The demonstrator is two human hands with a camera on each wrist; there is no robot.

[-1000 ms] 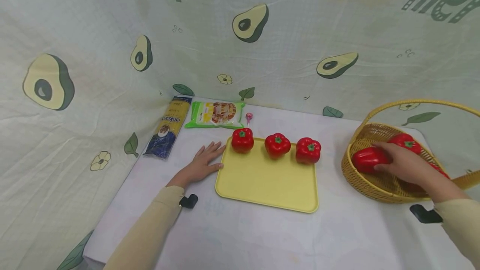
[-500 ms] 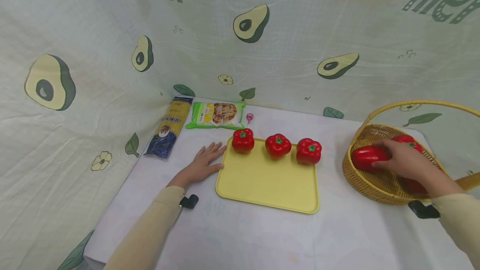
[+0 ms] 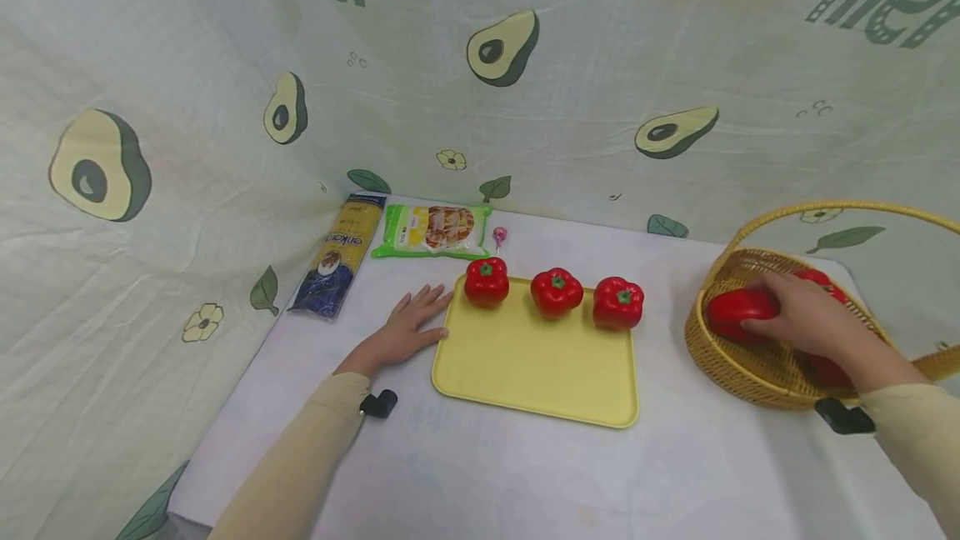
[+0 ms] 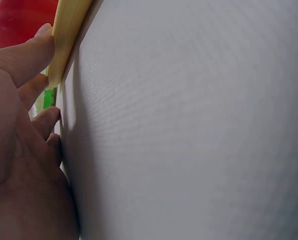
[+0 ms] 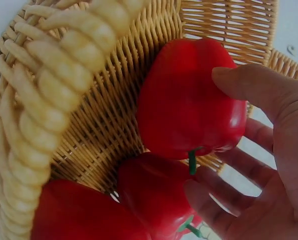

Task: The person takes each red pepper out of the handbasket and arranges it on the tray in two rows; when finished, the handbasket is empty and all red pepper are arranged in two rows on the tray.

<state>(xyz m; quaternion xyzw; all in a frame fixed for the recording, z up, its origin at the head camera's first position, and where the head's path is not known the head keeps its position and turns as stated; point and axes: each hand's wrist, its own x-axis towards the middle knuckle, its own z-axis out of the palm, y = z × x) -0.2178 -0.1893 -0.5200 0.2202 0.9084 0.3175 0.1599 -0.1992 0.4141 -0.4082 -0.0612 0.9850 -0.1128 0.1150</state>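
My right hand reaches into the wicker basket and grips a red bell pepper. The right wrist view shows the thumb on its near side, with the other fingers reaching behind and below it. Two more red peppers lie lower in that basket, one a green-stemmed pepper. My left hand lies flat on the table with fingers spread, its thumb and index fingertip at the left edge of the yellow tray. Along the tray's far side stand a left pepper, a middle pepper and a right pepper.
Behind the tray are a green-and-white food packet and a pink lollipop. A blue-and-yellow pasta bag lies at the far left. The basket's tall handle arches over its opening. An avocado-print cloth hangs behind the table.
My right hand has shifted slightly back and left around the pepper in the basket, and its hold looks closer. The left hand and the tray peppers stay put.
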